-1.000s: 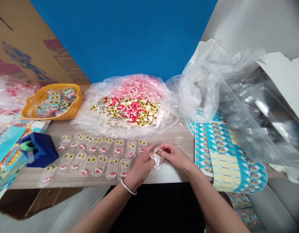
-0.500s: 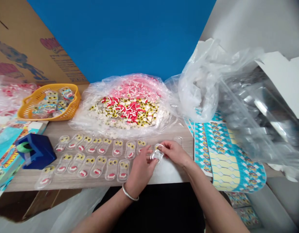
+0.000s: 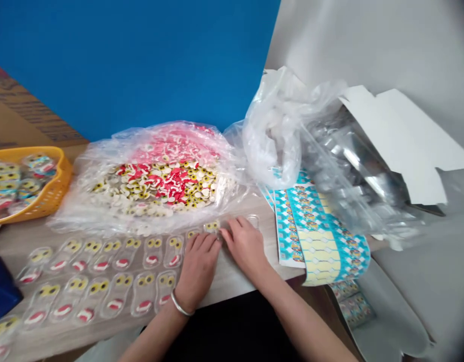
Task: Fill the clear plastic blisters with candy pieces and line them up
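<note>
Resting hands: left hand (image 3: 197,269) and right hand (image 3: 245,246) open, palms down, gripping nothing visibly.
Lying left: filled clear blister packs (image 3: 152,254) in flat rows, each separately reachable.
Beyond hands: plastic bag (image 3: 81,206) of gummy-eye candies.

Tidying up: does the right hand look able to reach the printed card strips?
Probably yes: the right hand sits left of the printed card strips, only bare tabletop between; the plastic bag lies behind, not across the way.

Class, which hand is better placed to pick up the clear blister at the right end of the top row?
Right, probably: the right hand lies just below the clear blister, while the left hand sits farther away, beside the filled blisters.
</note>
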A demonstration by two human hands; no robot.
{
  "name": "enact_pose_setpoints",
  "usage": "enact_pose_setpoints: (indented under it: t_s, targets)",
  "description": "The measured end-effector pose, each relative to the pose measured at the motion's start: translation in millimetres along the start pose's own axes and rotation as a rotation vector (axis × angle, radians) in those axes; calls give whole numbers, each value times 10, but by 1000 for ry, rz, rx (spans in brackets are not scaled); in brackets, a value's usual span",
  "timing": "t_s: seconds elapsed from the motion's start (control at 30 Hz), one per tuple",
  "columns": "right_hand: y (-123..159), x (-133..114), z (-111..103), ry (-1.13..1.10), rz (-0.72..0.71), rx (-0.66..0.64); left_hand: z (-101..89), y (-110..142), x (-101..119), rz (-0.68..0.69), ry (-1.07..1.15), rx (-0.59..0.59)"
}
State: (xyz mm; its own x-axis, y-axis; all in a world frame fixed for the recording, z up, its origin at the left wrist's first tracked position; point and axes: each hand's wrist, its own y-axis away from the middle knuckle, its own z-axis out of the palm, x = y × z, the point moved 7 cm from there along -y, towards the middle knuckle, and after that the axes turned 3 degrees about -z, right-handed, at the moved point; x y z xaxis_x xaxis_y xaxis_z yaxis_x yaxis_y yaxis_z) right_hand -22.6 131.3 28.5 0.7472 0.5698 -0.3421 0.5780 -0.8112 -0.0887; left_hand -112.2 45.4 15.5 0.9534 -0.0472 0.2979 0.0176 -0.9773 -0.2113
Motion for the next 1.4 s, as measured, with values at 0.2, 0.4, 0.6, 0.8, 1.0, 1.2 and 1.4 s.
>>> enact_pose_setpoints:
  t_s: [0.2,0.4,0.6,0.8,1.0,1.2,1.4]
  targets:
    - [464,499,-80,168,82,48,-102,-29,39,-128,286,73]
    - [543,67,-193,-165,-141,218,122,-46,71,-731,1261,-24]
    - [20,-487,-334,-452,-459,99,-34,-85,-423,-1044,1617,168]
    - [-1045,-451,26,29,-285,-41,-218,-56,-1058,-1178,1619,403]
    - [-1340,-520,313,193,-250,-188,-178,-62,-1179,-1215,1677,383]
    - [-1365,-615,352,170,-220,-237,-93,-63,-1262,-1197,1650,370]
    - [-1451,-721,503,275,-225,-256,3,-55,-1286,-1185,1636,383]
